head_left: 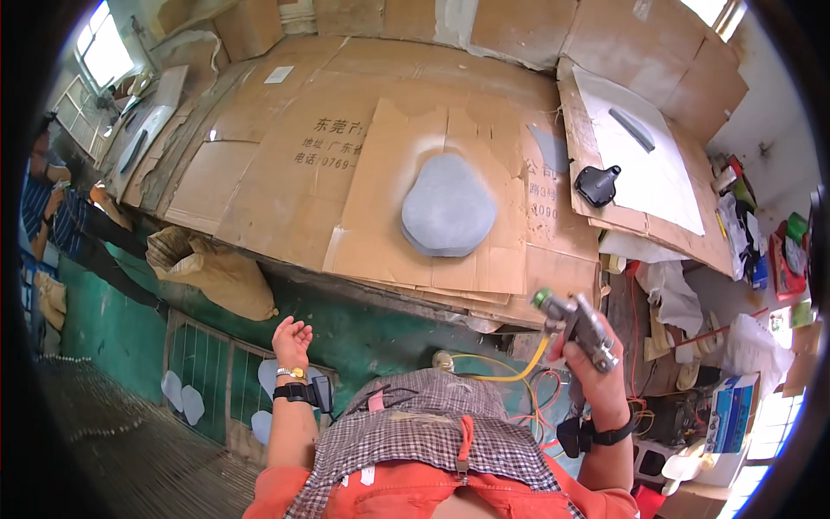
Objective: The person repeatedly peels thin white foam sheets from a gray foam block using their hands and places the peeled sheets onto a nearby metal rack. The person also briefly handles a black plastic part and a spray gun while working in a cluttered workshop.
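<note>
My right hand (598, 372) is wrapped round a metal spray gun (584, 329) with a green tip. A yellow hose (529, 368) runs by it. Palm up and empty, my left hand (292, 340) hangs before the table edge, its fingers loosely curled and apart. Ahead of both hands, a grey rounded slab (450, 205) lies on a cardboard sheet (372, 216), with pale overspray round its far side. Whether it is one piece or stacked layers I cannot tell.
Flattened cardboard covers the table (259, 104). At right, a white-sheeted board (644, 147) bears a black paddle-shaped device (597, 185) and a dark bar (632, 130). A brown sack (212, 275) stands below the left edge. Grey pieces (192, 403) lie on a rack. Another person (73, 212) stands far left.
</note>
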Action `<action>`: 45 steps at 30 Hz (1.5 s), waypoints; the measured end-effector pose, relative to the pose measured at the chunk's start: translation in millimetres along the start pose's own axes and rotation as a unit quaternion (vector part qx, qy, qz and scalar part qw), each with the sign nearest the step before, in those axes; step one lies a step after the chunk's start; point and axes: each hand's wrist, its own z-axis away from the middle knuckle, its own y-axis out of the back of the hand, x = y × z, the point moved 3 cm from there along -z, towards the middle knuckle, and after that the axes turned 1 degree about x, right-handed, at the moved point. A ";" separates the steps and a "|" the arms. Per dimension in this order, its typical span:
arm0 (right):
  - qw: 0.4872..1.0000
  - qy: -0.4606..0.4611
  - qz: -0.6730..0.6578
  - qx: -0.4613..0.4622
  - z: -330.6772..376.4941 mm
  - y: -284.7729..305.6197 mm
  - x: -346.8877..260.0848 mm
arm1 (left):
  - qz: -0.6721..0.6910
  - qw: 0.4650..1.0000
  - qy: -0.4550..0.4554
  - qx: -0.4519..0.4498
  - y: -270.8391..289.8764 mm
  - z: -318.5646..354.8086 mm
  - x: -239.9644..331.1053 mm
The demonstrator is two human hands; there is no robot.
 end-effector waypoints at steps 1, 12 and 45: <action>1.000 0.004 0.000 0.020 1.1 -2.5 -3.7 | -0.005 1.000 -0.002 -0.001 5.1 -1.8 5.4; 0.998 -0.064 -0.014 0.018 45.1 -2.0 -6.2 | -0.040 0.999 -0.010 -0.021 -3.3 -19.0 39.3; 0.996 -0.050 0.050 -0.055 -10.2 71.6 5.2 | -0.553 0.778 -0.291 -0.061 -317.5 -50.6 -86.6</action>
